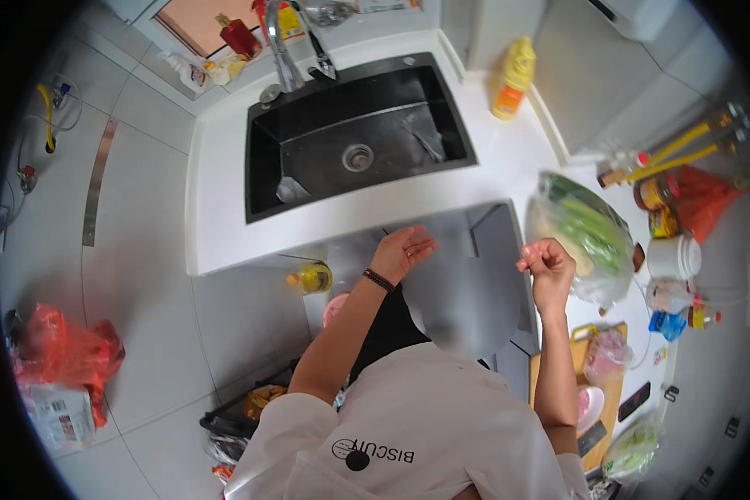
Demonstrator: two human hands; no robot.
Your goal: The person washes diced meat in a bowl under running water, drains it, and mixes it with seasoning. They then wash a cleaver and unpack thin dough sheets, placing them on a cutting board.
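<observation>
My left hand (404, 253), with a dark beaded bracelet (379, 280) at the wrist, is in the air just below the front edge of the white counter (350, 219). Its fingers are loosely spread and hold nothing that I can see. To the right, my right hand (549, 270) has its fingers curled in towards the thumb, with nothing visible in them. Beside it lies a clear plastic bag of green vegetables (590, 234). Between and below the hands is a smooth grey rounded shape (475, 306); I cannot tell what it is. Ahead is a black sink (325, 147).
A chrome faucet (281, 50) rises behind the sink. A yellow bottle (515, 78) stands at the right corner. The right counter bears a wooden cutting board (612, 400), bagged meat (606, 356), a phone (634, 401) and a white tub (675, 257). Red bags (69, 344) are at far left.
</observation>
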